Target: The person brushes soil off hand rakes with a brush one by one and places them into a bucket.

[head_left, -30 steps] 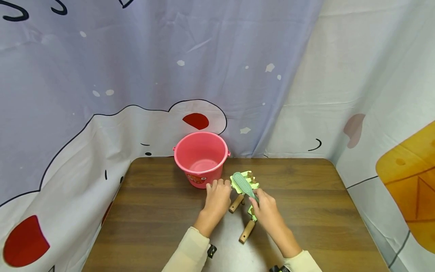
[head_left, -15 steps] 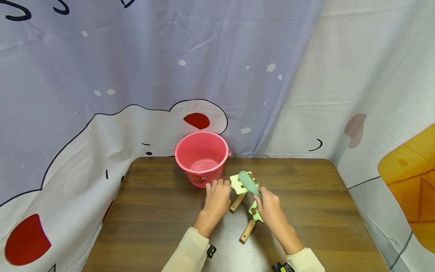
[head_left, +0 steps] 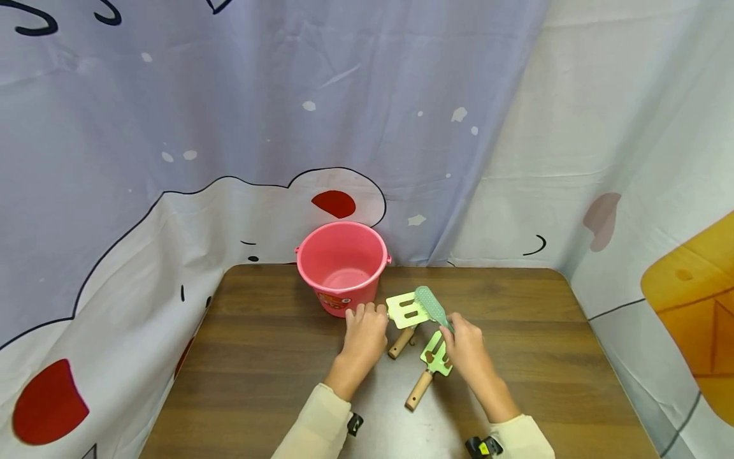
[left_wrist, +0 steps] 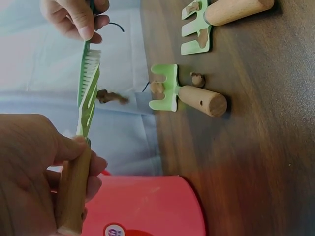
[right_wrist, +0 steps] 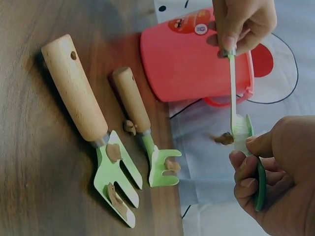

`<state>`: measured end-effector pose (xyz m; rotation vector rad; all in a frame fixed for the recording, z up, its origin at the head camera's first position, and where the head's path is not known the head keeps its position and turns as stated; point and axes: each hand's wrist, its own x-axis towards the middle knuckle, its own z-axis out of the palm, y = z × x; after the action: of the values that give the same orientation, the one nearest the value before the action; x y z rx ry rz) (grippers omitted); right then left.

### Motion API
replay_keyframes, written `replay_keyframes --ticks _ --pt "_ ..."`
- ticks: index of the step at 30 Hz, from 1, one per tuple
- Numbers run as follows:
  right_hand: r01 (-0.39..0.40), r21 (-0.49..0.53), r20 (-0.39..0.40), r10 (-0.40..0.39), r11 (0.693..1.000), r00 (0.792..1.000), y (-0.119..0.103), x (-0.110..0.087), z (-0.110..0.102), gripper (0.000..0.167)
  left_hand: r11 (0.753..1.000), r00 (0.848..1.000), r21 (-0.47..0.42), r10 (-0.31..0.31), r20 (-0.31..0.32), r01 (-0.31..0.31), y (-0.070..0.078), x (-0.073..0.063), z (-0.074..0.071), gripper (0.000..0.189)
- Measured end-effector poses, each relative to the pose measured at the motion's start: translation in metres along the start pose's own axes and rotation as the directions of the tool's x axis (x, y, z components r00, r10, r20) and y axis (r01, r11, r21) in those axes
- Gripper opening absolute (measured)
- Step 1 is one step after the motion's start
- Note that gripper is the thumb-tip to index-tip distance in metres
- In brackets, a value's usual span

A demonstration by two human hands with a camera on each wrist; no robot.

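Observation:
My left hand [head_left: 366, 331] grips the wooden handle [left_wrist: 74, 191] of a garden fork, its light green slotted head [head_left: 406, 311] raised above the table. In my right hand [head_left: 467, 347] is a green brush [head_left: 431, 305], its white bristles [left_wrist: 91, 64] against the fork's head. A blurred brown clump [left_wrist: 112, 97] shows just off the head, on the side toward the table. Below lie a second green fork [right_wrist: 118, 179] with brown dirt on its tines and a small green rake [right_wrist: 160, 167], also dirty; both have wooden handles.
A pink bucket [head_left: 342, 255] stands at the back of the wooden table [head_left: 275, 357], just beyond my left hand. A small brown lump [right_wrist: 129, 127] sits beside the rake's handle. A printed curtain [head_left: 258, 95] hangs behind the table.
My right hand has drawn the brush rightward across the fork's head. Brown dirt seen on that head earlier no longer shows in the head view. My left hand has stayed nearly still.

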<state>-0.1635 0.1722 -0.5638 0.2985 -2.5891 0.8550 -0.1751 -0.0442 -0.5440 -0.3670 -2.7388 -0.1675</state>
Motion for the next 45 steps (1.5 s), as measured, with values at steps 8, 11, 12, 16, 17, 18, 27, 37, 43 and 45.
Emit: replay_keyframes --ticks 8,11,12,16,17,18,27,37,43,45 --pt "-0.059 -0.003 0.025 0.059 0.998 0.998 0.015 0.002 -0.006 0.018 0.999 1.000 -0.031 -0.014 0.020 0.015 -0.003 -0.002 -0.001 0.017" --pt "-0.087 -0.019 0.024 0.087 0.996 0.996 0.022 0.002 -0.010 0.018 0.999 1.000 -0.044 -0.017 0.013 0.018 -0.004 -0.002 -0.002 0.014" --pt "-0.093 -0.021 0.023 0.093 0.995 0.995 0.024 0.002 -0.012 0.019 0.999 1.000 -0.048 -0.017 0.008 0.017 -0.005 -0.002 -0.002 0.013" --pt "-0.105 -0.012 0.012 0.105 0.994 0.994 0.026 0.003 -0.018 0.018 0.999 1.000 -0.050 -0.010 -0.008 0.010 -0.006 -0.002 -0.002 0.011" --pt "-0.104 -0.009 0.009 0.104 0.995 0.995 0.026 0.003 -0.019 0.019 0.999 1.000 -0.049 -0.008 -0.009 0.008 -0.006 -0.003 -0.002 0.011" --pt "-0.105 -0.006 0.008 0.105 0.994 0.994 0.025 0.004 -0.021 0.019 0.999 1.000 -0.051 -0.007 -0.011 0.007 -0.006 -0.003 -0.002 0.011" --pt "-0.034 0.030 0.035 0.033 0.999 0.999 0.000 0.006 -0.026 0.021 0.998 1.000 -0.057 -0.004 -0.001 0.004 -0.005 -0.002 -0.001 0.011" --pt "0.085 0.057 0.045 -0.087 0.995 0.995 -0.029 -0.004 -0.004 0.017 0.997 1.000 -0.076 0.003 -0.018 -0.004 -0.001 -0.001 -0.002 0.012" --pt "0.139 0.045 -0.003 -0.139 0.989 0.990 -0.034 -0.008 0.006 0.019 0.994 1.000 -0.108 -0.009 -0.008 0.008 0.002 -0.001 -0.002 0.013" --pt "0.143 0.042 -0.007 -0.142 0.989 0.990 -0.036 -0.008 0.007 0.019 0.994 1.000 -0.111 -0.009 -0.010 0.008 0.002 -0.002 -0.002 0.013"
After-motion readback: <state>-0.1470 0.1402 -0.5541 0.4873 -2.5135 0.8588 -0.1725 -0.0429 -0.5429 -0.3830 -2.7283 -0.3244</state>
